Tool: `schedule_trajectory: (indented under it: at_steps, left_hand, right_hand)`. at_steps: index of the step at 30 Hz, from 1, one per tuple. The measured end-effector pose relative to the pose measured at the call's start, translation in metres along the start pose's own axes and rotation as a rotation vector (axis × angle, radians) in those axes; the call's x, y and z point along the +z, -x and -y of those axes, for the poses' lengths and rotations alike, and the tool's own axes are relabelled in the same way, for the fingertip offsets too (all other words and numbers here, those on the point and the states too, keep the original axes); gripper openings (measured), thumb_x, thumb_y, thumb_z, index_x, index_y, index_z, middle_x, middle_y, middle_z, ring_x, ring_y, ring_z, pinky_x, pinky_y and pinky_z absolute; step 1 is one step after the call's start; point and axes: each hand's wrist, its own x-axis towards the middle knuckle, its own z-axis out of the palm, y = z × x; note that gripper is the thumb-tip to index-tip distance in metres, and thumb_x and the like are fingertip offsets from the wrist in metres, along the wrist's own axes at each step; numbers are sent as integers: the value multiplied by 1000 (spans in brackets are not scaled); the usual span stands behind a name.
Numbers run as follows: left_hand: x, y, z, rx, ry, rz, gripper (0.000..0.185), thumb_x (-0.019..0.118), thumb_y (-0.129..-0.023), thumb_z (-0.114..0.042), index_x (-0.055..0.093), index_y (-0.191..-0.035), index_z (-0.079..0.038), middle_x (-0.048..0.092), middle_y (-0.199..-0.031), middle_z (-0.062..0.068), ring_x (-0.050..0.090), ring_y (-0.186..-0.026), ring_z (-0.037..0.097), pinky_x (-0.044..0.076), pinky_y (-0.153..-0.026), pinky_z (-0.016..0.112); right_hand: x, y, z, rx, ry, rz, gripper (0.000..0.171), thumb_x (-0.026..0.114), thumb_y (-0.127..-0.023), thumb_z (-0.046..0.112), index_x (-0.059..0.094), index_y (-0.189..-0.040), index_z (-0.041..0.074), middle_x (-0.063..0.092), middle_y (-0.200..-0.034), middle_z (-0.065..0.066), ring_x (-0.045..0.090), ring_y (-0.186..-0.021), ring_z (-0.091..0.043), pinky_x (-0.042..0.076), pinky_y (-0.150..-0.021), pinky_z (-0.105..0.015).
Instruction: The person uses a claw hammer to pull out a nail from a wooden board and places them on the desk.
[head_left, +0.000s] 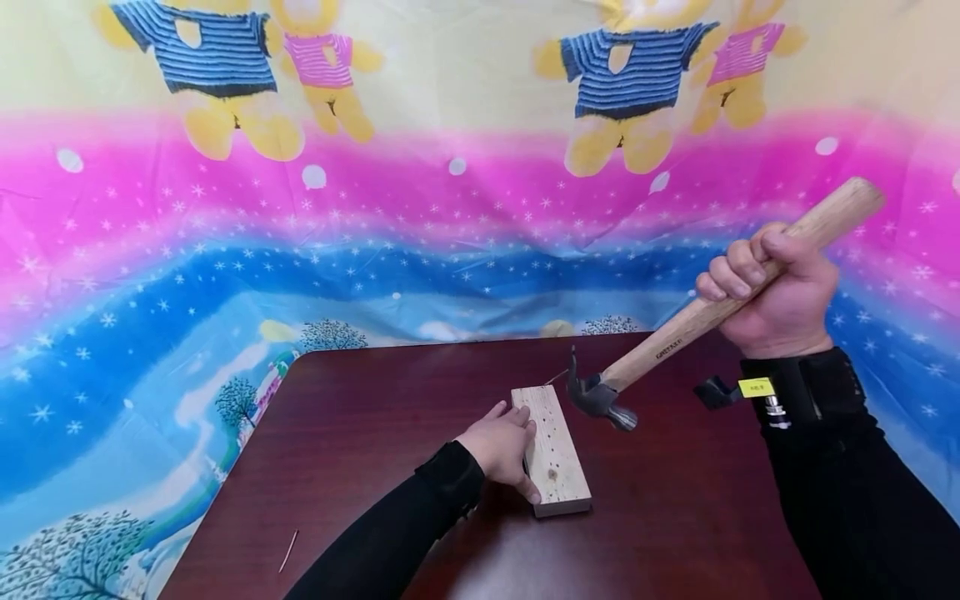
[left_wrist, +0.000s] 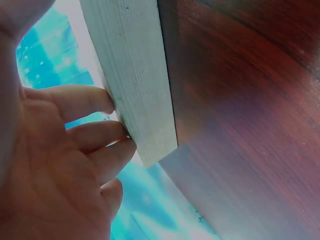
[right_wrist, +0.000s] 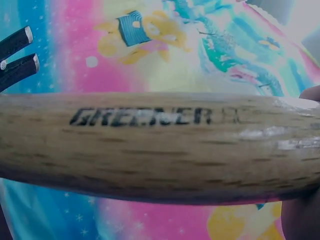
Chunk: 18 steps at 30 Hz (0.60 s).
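Note:
My right hand [head_left: 783,287] grips the wooden handle of a claw hammer [head_left: 675,337] and holds it raised at a slant. Its dark metal head hangs low, claw toward the wooden block [head_left: 558,450] and striking face toward the right. In the right wrist view the hammer handle [right_wrist: 150,150] fills the middle, with dark lettering. The pale block lies flat on the table, its top dotted with small dark marks. My left hand [head_left: 506,446] rests along the block's left side, fingers spread and slightly bent, fingertips at its edge in the left wrist view. A thin nail [head_left: 556,377] shows at the block's far end.
A second thin nail [head_left: 288,551] lies on the dark reddish table [head_left: 375,433] at the near left. Behind the table hangs a colourful cloth [head_left: 450,208] with printed bears and snowflakes. A small black device [head_left: 716,392] juts from the right wrist strap.

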Motion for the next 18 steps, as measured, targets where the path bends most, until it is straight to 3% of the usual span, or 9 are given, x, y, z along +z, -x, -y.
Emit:
schedule_trajectory:
  at_steps: [7,13,16,18]
  left_hand:
    - [2,7,-1,-23,100,5,111,79,-65,-72,39,-155,-20,28,-161,2,20,-148,13,6,-120,40]
    - [5,12,-2,-13,103,-27,109,76,-67,-74,39,-155,-21,28,-161,3,22,-148,20,7,-119,44]
    - [9,16,4,10,167,-67,104,70,-75,-74,36,-156,-18,28,-161,5,23,-147,24,7,-119,49]
    - [10,20,12,29,262,-117,101,65,-82,-71,32,-157,-12,28,-161,8,23,-147,25,8,-119,50]
  right_hand:
    - [13,4,7,0,-23,18,30,35,-93,7,33,-63,4,36,-55,-9,34,-48,-25,32,-49,-38]
    - [24,7,9,6,-24,39,28,36,-93,6,35,-66,3,37,-56,-9,35,-50,-25,34,-50,-39]
    - [30,7,9,5,-5,50,28,36,-93,6,35,-66,3,37,-56,-9,35,-50,-25,34,-50,-39]
    - [34,7,8,6,15,62,28,36,-94,5,34,-65,3,36,-56,-9,35,-50,-25,33,-50,-39]
